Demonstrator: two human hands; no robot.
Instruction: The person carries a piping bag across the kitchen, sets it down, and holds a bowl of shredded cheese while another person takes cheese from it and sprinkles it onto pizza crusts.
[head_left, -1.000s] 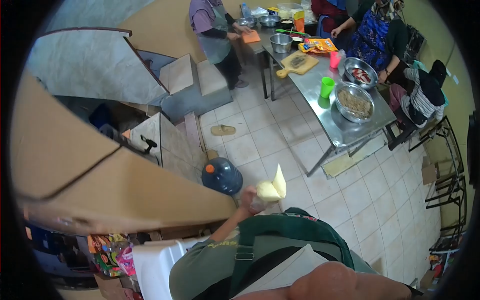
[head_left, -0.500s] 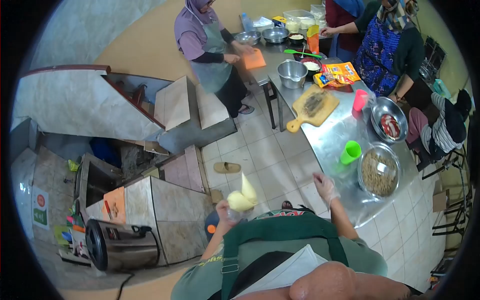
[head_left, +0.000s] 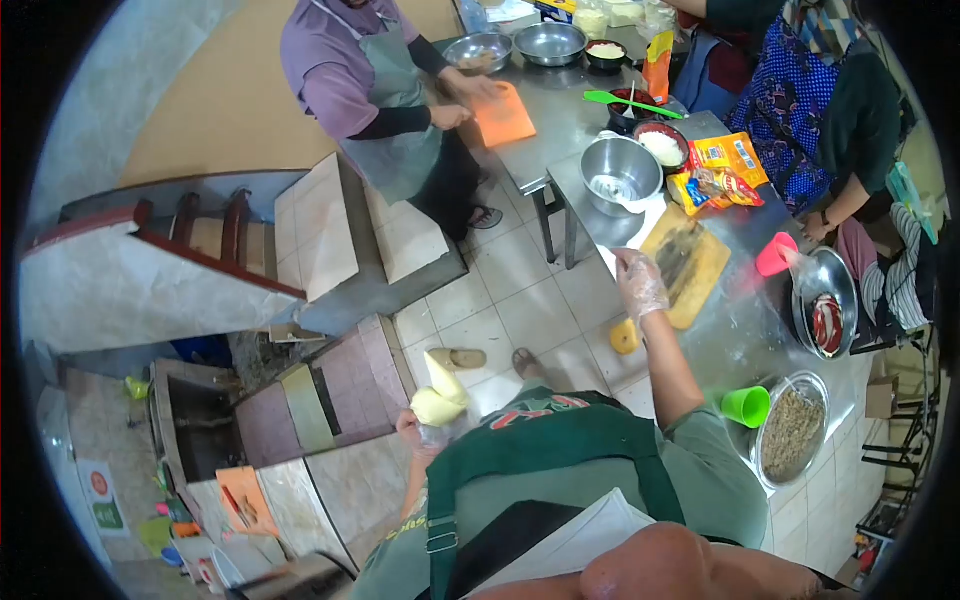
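My left hand (head_left: 420,432), in a clear plastic glove, is closed around a bag of pale yellow filling, which looks like a piping bag (head_left: 440,402). Its narrow tip points up, clear of the table. My right hand (head_left: 640,282), also in a clear glove, is over the metal table's near edge, beside the wooden cutting board (head_left: 695,268). Its fingers are loosely apart and I see nothing in them. Just beyond them stands a steel pot (head_left: 622,172) with a whitish smear inside. The board has a dark worn patch, and my right arm hides part of it.
A yellow-orange packet (head_left: 728,160) and a bowl of white food (head_left: 661,146) are past the pot. Nearer are a pink cup (head_left: 776,254), a green cup (head_left: 746,406) and a bowl of brown crumbly food (head_left: 792,430). Co-workers stand left and right; one holds an orange board (head_left: 503,115).
I have moved forward along the table. My right hand has gone from near the green cup to beside the pot and cutting board. The piping bag is still in my left hand.
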